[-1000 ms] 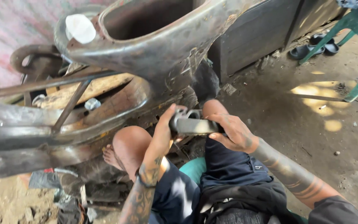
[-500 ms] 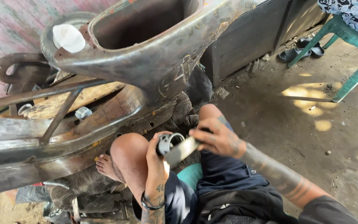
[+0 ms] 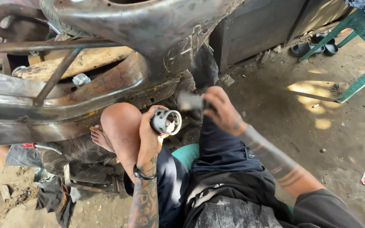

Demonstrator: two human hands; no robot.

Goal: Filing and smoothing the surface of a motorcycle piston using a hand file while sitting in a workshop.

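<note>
We're seated low on the dirt floor (image 3: 339, 139), knees up, right under a bare rusty metal scooter frame (image 3: 148, 29) that fills the far left of the view. Our left hand (image 3: 148, 135) is wrapped around a short grey metal ring, cylinder-shaped w/ slots in its wall (image 3: 166, 121), open end facing right; it sits just near of the frame's lower edge and right beside our bare left knee (image 3: 121, 122). Our right hand (image 3: 222, 112) is closed on a dark flat-ended tool (image 3: 191, 101), blurred, so we can't tell what kind; its tip is just far-right of the ring, close but apparently not touching.

Risks as we judge them: the ring is held mostly by fingers and thumb, w/ no support under it, so a hard push or knock from the tool could twist it out and drop it into the dirt, where grit would get inside. The tool tip could also skid off the rim toward the left thumb or the knee, since both are right next to it. Frame edges overhead look sharp and rusty; lifting the hands fast could scrape knuckles. Rags and a red-handled tool (image 3: 32, 145) lie at near left, a green plastic chair (image 3: 360, 46) far right.
</note>
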